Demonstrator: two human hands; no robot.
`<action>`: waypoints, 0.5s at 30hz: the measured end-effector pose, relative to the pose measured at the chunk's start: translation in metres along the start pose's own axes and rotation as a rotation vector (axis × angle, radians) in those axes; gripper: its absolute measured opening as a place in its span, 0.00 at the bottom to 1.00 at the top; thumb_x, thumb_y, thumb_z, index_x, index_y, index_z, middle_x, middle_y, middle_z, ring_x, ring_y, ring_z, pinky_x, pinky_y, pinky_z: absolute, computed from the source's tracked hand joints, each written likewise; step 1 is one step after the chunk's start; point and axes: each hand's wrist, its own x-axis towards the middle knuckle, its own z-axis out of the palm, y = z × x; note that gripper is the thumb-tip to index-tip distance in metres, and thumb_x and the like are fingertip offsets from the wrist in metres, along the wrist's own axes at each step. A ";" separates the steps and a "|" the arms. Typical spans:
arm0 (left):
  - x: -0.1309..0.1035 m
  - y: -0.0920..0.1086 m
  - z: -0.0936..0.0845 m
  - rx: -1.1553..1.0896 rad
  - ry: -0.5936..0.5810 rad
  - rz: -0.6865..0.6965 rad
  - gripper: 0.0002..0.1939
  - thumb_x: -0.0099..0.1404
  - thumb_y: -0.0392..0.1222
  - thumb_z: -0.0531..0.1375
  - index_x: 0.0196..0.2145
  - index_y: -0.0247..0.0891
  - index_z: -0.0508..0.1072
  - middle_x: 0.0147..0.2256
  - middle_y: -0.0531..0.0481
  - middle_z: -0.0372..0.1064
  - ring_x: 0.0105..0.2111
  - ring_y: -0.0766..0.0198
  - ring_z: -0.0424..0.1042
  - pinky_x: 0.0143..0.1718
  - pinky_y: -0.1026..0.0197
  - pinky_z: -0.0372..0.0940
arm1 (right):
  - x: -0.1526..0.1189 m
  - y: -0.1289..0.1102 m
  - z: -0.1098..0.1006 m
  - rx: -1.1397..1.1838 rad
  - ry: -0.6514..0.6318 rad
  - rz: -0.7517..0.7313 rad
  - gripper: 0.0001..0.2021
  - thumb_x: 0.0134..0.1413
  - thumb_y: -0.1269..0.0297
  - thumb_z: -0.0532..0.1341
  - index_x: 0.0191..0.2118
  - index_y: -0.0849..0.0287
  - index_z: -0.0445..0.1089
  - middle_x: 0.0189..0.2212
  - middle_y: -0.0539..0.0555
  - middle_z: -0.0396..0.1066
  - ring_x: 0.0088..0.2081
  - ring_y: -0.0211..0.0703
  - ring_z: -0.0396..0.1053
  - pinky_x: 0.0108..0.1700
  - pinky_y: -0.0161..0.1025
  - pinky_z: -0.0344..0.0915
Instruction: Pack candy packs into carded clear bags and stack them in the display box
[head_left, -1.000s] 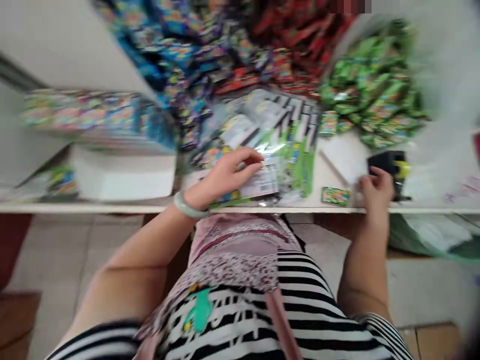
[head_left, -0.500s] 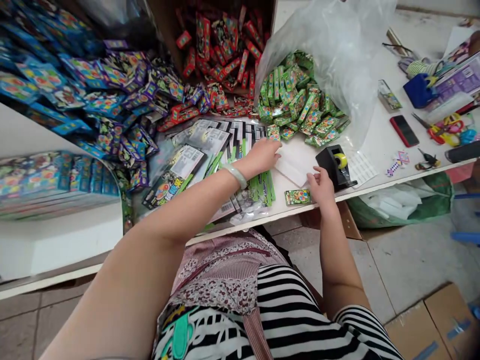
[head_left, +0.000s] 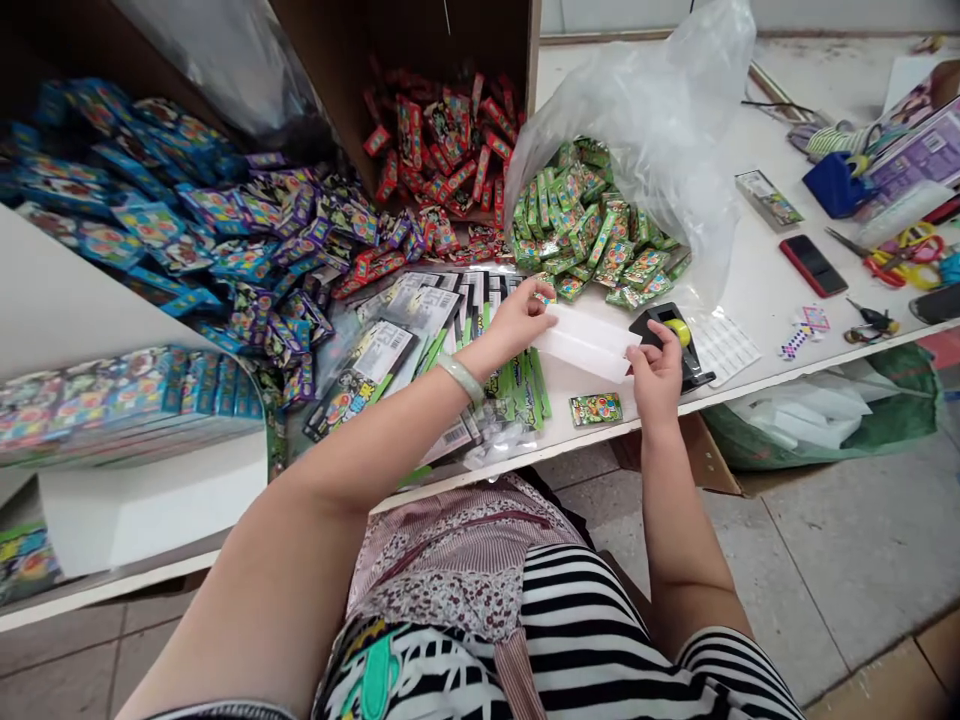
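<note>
Between my two hands a white, slightly see-through paper-like strip [head_left: 586, 342] is held up over the table edge. My left hand [head_left: 523, 322], with a pale bangle on its wrist, pinches the strip's left end. At the opposite end, the fingers of my right hand [head_left: 657, 375] are closed on the strip's edge. Below the strip, a small green printed box [head_left: 596, 409] lies flat near the table's front edge. Just behind my right hand stands a black tape dispenser [head_left: 694, 372] with a yellow core, partly covered by my fingers.
Flat printed packages [head_left: 375, 370] overlap left of my hands. Green boxes [head_left: 600, 225] spill from a clear plastic bag [head_left: 667, 110]. Red boxes [head_left: 442, 150], purple boxes [head_left: 300, 225] and blue boxes [head_left: 97, 190] are heaped behind. Rightward lie a phone [head_left: 813, 265], scissors [head_left: 900, 255] and a label sheet [head_left: 724, 350].
The white strip, earlier low against the table, is now raised and stretched between both hands. My right hand has come up slightly. The camera view has shifted a little.
</note>
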 end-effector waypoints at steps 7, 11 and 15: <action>-0.051 0.015 -0.018 -0.254 -0.072 -0.038 0.14 0.47 0.37 0.69 0.33 0.36 0.75 0.28 0.56 0.67 0.28 0.70 0.63 0.32 0.65 0.57 | -0.018 -0.036 0.013 -0.012 -0.065 -0.061 0.11 0.54 0.56 0.64 0.40 0.55 0.75 0.29 0.49 0.71 0.27 0.39 0.67 0.31 0.37 0.66; -0.068 0.019 -0.032 -0.377 -0.036 -0.139 0.17 0.48 0.43 0.71 0.38 0.36 0.79 0.36 0.50 0.75 0.31 0.67 0.69 0.34 0.63 0.62 | -0.025 -0.045 0.016 0.042 -0.186 -0.018 0.16 0.47 0.59 0.69 0.44 0.55 0.76 0.32 0.51 0.74 0.32 0.42 0.70 0.35 0.39 0.70; -0.080 0.023 -0.043 -0.333 -0.012 -0.083 0.20 0.48 0.41 0.73 0.40 0.38 0.80 0.39 0.48 0.77 0.34 0.66 0.72 0.37 0.63 0.66 | -0.033 -0.054 0.020 0.056 -0.233 -0.038 0.18 0.46 0.61 0.71 0.46 0.54 0.76 0.36 0.52 0.76 0.35 0.43 0.72 0.37 0.39 0.72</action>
